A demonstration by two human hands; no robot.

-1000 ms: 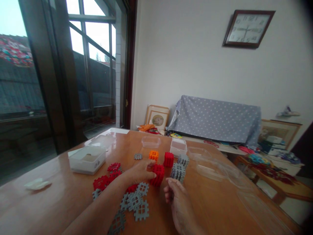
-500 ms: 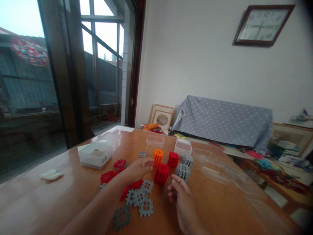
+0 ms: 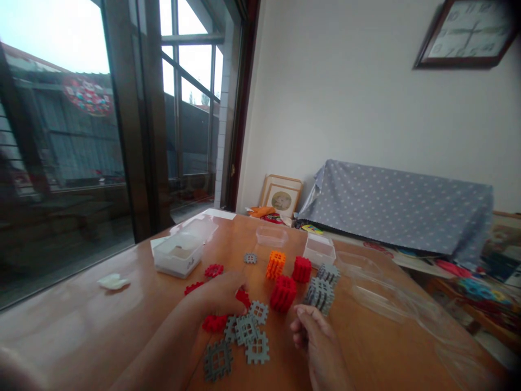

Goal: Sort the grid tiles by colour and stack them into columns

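Observation:
My left hand [image 3: 226,290] reaches over the loose pieces, its thumb and fingers closed on a red interlocking plastic tile [image 3: 243,298]. Other red tiles [image 3: 215,323] lie under and beside that wrist. Grey window-shaped tiles [image 3: 246,329] overlap just in front, and a darker grey one [image 3: 218,360] lies nearer me. My right hand [image 3: 311,331] is closed with curled fingers, and nothing shows in it. Ahead of it stand a red stack [image 3: 283,293] and a grey stack [image 3: 319,296] of tiles, both apart from the fingers.
Farther back are an orange stack [image 3: 275,264], a second red stack [image 3: 302,269], another grey stack [image 3: 328,275] and a small grey tile [image 3: 250,258]. A white tub [image 3: 178,265] stands left, a clear box [image 3: 319,253] behind. Clear lids [image 3: 376,298] lie right.
My left hand has moved from beside the orange stack back toward me and closed on a red tile. My right hand stays by the stacks. The view has turned slightly left.

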